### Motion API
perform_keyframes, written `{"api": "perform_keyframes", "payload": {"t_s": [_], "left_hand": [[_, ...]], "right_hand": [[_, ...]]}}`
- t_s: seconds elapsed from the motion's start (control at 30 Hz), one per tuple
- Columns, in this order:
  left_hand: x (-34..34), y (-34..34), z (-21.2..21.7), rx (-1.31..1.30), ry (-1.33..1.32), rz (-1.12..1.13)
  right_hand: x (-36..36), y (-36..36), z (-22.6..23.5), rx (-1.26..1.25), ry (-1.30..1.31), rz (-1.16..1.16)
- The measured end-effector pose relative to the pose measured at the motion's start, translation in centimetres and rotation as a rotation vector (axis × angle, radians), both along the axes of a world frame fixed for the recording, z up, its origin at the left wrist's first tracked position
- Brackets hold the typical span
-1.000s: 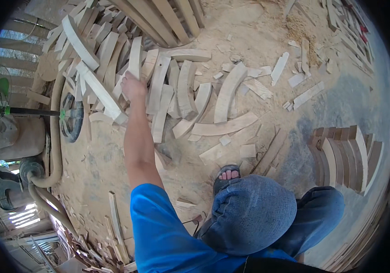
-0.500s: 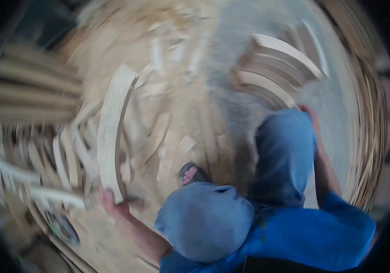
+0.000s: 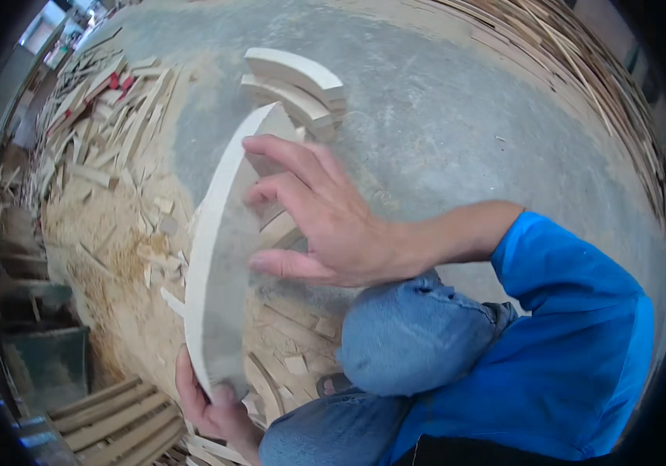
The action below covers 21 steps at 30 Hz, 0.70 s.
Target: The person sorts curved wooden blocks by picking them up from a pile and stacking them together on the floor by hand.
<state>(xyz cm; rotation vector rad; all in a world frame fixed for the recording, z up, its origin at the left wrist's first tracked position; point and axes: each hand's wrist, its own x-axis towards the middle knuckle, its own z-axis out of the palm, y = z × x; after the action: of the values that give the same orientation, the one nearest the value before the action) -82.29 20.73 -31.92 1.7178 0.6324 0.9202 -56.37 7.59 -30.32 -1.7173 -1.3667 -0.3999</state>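
A curved pale wooden piece [image 3: 216,256] stands upright in front of me, its top leaning to the right. My left hand [image 3: 212,408] is closed round its lower end, with the thumb on the near face. My right hand [image 3: 317,206] is spread over the upper half of the piece, fingers apart. Its fingertips lie at the broad face and edge; whether they press on it I cannot tell. Just beyond, a small stack of similar curved pieces [image 3: 294,70] rests on the grey floor, partly hidden by the held piece and my right hand.
Wood offcuts [image 3: 115,116] are heaped at the far left. Sawdust and scraps [image 3: 139,256] cover the floor on the left. A slatted wooden stack [image 3: 119,423] sits at the lower left, near a dark green bin [image 3: 45,361]. Long thin strips [image 3: 558,54] line the far right.
The view has turned to the right. My right hand has left the stack of curved pieces and come over to the piece in my left hand, which keeps its hold.
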Motion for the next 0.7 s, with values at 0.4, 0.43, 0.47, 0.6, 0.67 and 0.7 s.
{"api": "perform_keyframes", "payload": {"t_s": [0.4,0.43,0.47,0.6,0.67,0.7], "left_hand": [[17.7,-1.2,3.1,1.565,0.264,-0.233],[19.0,-1.3,3.6,1.578,0.274,-0.240],[20.3,-1.4,4.1,1.556,0.279,-0.268],[24.5,-2.2,5.1,1.124,0.456,-0.300],[28.2,-0.8,4.2,0.835,0.583,-0.398],[30.2,-0.4,3.6,0.827,0.599,-0.413]], "right_hand": [[7.1,1.6,-0.6,0.399,1.426,0.002],[8.4,1.7,-0.6,0.411,1.437,0.010],[9.7,1.7,-0.6,0.447,1.514,0.099],[13.9,2.2,-1.7,0.500,1.524,0.329],[16.3,2.1,-3.1,0.451,1.318,0.244],[17.0,1.9,-3.7,0.388,1.104,0.174]]}}
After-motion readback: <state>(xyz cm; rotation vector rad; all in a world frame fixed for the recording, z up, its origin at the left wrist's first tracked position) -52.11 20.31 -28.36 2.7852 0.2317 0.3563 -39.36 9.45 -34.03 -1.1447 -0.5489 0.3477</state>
